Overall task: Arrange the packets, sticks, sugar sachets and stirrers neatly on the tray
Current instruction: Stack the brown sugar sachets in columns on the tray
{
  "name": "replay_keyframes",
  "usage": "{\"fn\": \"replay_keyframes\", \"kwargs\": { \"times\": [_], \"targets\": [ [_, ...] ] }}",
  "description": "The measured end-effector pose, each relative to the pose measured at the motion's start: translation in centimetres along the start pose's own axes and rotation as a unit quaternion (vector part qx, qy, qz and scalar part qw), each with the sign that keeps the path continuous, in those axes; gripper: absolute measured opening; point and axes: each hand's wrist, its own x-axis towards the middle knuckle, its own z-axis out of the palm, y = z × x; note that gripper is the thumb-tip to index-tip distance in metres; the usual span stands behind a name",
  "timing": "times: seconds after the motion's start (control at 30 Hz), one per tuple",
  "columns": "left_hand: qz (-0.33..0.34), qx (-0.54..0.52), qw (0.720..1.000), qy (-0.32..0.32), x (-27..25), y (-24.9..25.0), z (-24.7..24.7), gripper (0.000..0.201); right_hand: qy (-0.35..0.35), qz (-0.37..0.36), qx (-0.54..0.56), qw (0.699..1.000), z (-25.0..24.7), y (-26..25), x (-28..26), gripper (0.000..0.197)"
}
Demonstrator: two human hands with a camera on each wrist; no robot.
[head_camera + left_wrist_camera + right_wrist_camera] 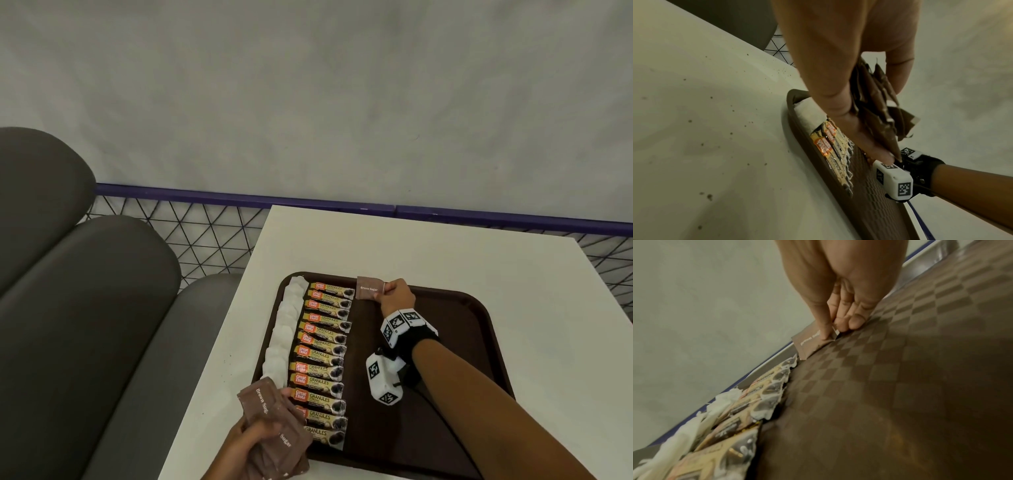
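A dark brown tray (455,346) lies on the white table (376,240). Along its left side runs a column of white sachets (284,329), and beside it a column of several coffee granule sticks (323,363). My right hand (394,294) pinches one brown sugar sachet (369,288) by its edge at the tray's far rim, just right of the top stick; the same sachet (813,344) touches the tray floor (900,369). My left hand (246,445) grips a bunch of brown sugar sachets (274,428) at the tray's near left corner, fanned out (877,104) between thumb and fingers.
A grey padded bench (85,291) stands left of the table. A black wire mesh fence with a purple rail (239,198) runs behind it. The tray's right half is bare checkered plastic. Small crumbs speckle the table (711,146) left of the tray.
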Motion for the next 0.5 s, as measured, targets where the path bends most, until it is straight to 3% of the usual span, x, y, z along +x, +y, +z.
{"fn": "replay_keyframes", "kwargs": {
  "times": [0.1,0.27,0.37,0.43,0.5],
  "targets": [
    [-0.024,-0.049,0.998,0.019,-0.6,-0.3,0.1,0.061,0.006,-0.002,0.006,1.0,0.1,-0.2,-0.3,0.023],
    [-0.019,-0.08,0.996,-0.025,-0.8,-0.4,0.5,0.074,0.027,-0.012,-0.008,1.0,-0.5,0.1,-0.6,0.036],
    [-0.016,-0.094,0.994,-0.061,-1.0,-0.6,0.8,0.059,0.044,-0.068,-0.049,0.995,-1.4,0.3,-1.7,0.037],
    [-0.008,-0.082,0.994,-0.066,-1.3,-0.5,1.2,0.049,0.016,-0.118,-0.05,0.992,-2.0,0.2,-3.1,0.027],
    [0.0,-0.067,0.996,-0.053,-1.7,-0.3,1.9,0.039,-0.06,-0.149,-0.017,0.987,-2.6,0.0,-5.2,0.018]
  ]
}}
